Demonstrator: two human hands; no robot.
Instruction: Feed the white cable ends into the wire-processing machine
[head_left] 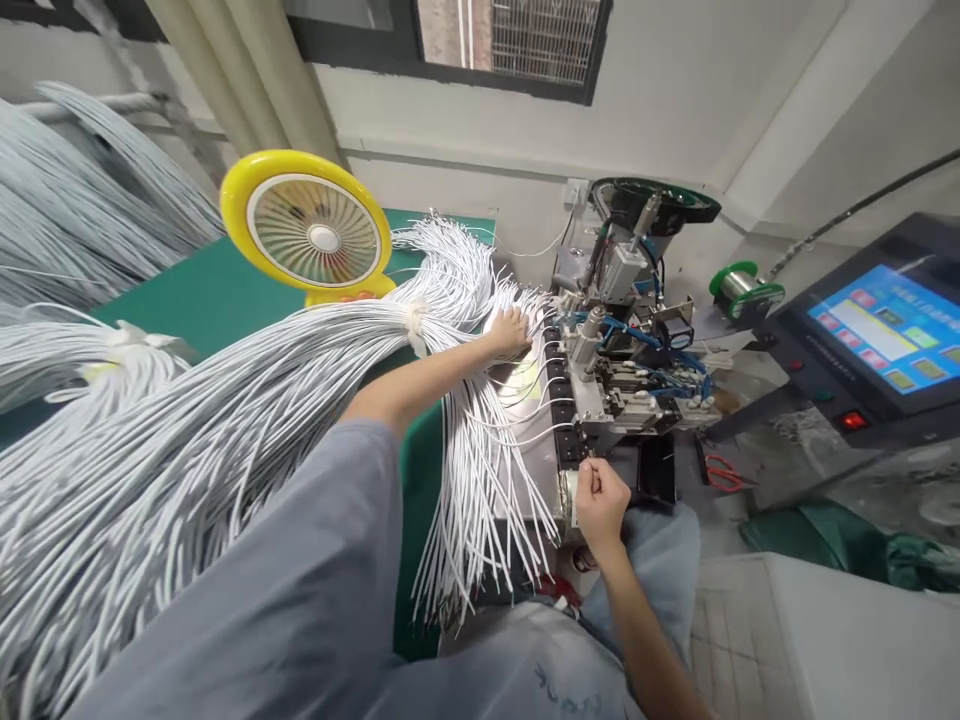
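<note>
My left hand (510, 332) rests on the ends of a large bundle of white cables (300, 350), beside the machine (600, 350); its fingers are bent over the cables, and what they grip is too small to tell. My right hand (602, 497) is closed at the near end of the black fixture strip (562, 395), and whatever it pinches is hidden. Several single white wires run from the bundle into that strip. Loose cable ends (495, 490) fan out and hang down between my arms.
A yellow fan (307, 225) stands on the green table (172, 300) behind the bundle. To the right are a touchscreen (892, 325), a green wire spool (742, 288) and red-handled scissors (724, 474). More cables (90, 200) hang at the far left.
</note>
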